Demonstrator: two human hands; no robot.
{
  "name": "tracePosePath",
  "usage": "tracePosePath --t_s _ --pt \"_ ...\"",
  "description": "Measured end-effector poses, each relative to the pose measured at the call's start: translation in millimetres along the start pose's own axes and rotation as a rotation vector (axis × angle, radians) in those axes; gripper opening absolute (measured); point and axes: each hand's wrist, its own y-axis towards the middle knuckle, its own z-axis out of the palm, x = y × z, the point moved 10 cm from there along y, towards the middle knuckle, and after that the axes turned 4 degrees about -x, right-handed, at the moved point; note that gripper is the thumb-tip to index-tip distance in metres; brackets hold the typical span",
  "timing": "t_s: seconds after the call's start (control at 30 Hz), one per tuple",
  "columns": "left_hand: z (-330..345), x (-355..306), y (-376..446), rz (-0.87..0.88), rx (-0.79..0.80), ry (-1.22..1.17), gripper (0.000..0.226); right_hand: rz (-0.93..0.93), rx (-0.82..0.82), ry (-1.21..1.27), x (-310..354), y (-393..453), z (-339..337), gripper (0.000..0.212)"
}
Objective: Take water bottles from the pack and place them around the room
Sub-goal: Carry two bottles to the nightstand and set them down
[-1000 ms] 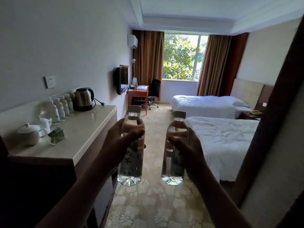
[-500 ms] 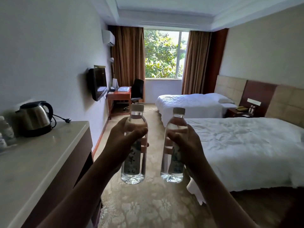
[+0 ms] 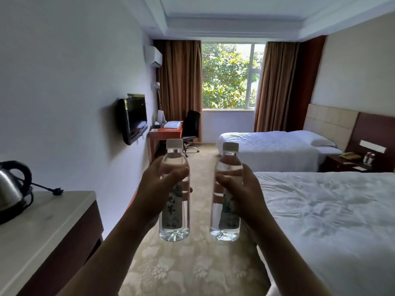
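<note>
I hold two clear water bottles upright in front of me, over the carpet. My left hand (image 3: 157,190) is shut around the middle of the left bottle (image 3: 174,218), which has a white cap and a green label. My right hand (image 3: 241,192) grips the right bottle (image 3: 225,221) the same way. Both bottles look full. The pack is out of view. Two more small bottles (image 3: 369,158) stand on the nightstand (image 3: 342,162) between the beds.
A counter (image 3: 40,227) with a kettle (image 3: 11,190) runs along the left. The near bed (image 3: 333,214) fills the right, a second bed (image 3: 273,144) lies beyond. A wall TV (image 3: 133,118), desk (image 3: 165,133) and office chair (image 3: 191,127) stand by the window. Patterned carpet (image 3: 192,270) runs between.
I have moved forward into the room. The counter with its cups and bottles has slid off to the left and the beds have come closer. Both hands keep their hold on the bottles.
</note>
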Motion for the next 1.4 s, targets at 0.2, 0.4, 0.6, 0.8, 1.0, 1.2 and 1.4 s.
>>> tracePosePath --t_s 0.2,0.4,0.6,0.8,1.0,1.2,1.4 --pt "0.2 54.6 127.0 0.03 -0.008 0.028 0.017 -0.013 0.002 -0.05 -64.0 120.1 32.4 0.061" --pt "-9.8 100.5 284.0 0.046 0.005 0.048 0.026 -0.011 -0.011 -0.075 -117.7 269.3 81.9 0.065" --pt "2.3 140.5 434.8 0.021 0.019 0.03 0.013 0.009 -0.065 -0.069 -163.0 399.9 92.5 0.07" --pt "28.3 191.7 556.7 -0.003 0.027 -0.032 0.012 0.023 -0.101 -0.061 -229.4 516.3 82.0 0.062" --pt "68.2 263.8 687.6 -0.002 0.0 0.003 0.02 -0.017 -0.092 -0.062 -307.0 653.0 65.9 0.064" --pt "100.0 309.7 830.3 -0.019 -0.05 0.008 0.018 -0.041 -0.043 -0.042 -358.9 802.9 60.6 0.048" --pt "116.6 341.5 955.2 -0.007 -0.04 -0.003 0.033 -0.021 -0.03 -0.046 -407.3 923.1 71.1 0.054"
